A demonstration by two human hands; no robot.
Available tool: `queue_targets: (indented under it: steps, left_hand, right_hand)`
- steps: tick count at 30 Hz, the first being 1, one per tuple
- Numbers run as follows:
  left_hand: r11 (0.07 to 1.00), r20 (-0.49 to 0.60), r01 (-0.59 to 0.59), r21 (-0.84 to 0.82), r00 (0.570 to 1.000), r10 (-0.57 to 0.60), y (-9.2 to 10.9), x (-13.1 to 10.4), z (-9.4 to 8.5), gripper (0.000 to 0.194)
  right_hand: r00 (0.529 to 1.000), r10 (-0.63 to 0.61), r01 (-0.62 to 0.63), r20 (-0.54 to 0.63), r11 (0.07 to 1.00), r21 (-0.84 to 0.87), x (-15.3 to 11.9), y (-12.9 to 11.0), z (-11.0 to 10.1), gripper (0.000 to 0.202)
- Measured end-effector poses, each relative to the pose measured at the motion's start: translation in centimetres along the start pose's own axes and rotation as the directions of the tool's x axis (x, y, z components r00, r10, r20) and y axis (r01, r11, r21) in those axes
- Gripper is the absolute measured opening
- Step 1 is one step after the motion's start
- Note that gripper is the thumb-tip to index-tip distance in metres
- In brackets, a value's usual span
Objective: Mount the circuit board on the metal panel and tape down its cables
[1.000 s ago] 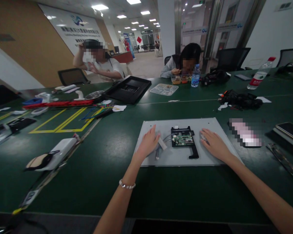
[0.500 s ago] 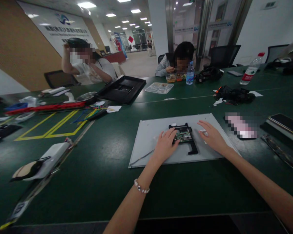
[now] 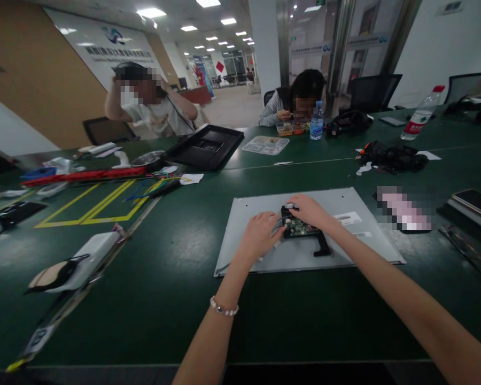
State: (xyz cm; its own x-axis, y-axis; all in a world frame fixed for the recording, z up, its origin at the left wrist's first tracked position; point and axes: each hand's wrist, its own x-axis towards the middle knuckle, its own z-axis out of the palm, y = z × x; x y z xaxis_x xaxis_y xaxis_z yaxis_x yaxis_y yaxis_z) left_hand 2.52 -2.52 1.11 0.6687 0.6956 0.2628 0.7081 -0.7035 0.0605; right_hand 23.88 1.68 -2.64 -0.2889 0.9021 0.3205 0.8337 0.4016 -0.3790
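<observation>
A flat grey panel lies on the green table in front of me. On it sits a black plastic frame holding a green circuit board. My left hand is at the frame's left side, its thumb and fingers closed around a grey strip that looks like a flat cable. Reaching across the board, my right hand has its fingertips bent over the frame's upper left corner. That palm covers part of the board, and the exact grip of its fingertips is hidden.
A pink phone and eyeglasses lie to the right. Leftward are a white device, red strips and loose wires. A black cover and a tilted-looking bottle stand farther back. Two people sit opposite.
My right hand has moved left, from beside the frame to its upper left corner. My left hand has drawn back slightly off the board, now with the grey strip in its fingers.
</observation>
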Motion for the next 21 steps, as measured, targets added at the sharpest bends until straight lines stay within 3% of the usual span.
queue_targets:
  steps: [7,11,17,21]
  left_hand:
    - [0.997,0.05,-0.014,0.071,0.999,0.011,-0.6,0.0,-0.2,0.028]
    - [0.994,0.036,0.053,0.094,0.998,-0.056,-1.0,0.1,0.1,0.027]
    - [0.975,0.033,0.204,0.088,0.978,-0.208,-2.3,-0.1,0.1,0.028]
    - [0.961,0.09,0.271,-0.062,0.96,-0.265,-3.6,-0.4,0.3,0.03]
  right_hand:
    - [0.998,0.059,-0.057,0.027,0.998,-0.041,-0.4,-0.5,0.2,0.024]
    - [0.994,0.106,-0.103,0.035,0.992,-0.075,-0.1,0.1,-1.1,0.025]
    - [0.949,0.314,-0.312,-0.021,0.933,-0.181,-1.1,4.9,-6.1,0.032]
    - [0.909,0.406,-0.378,0.091,0.897,-0.23,-2.9,8.3,-7.7,0.026]
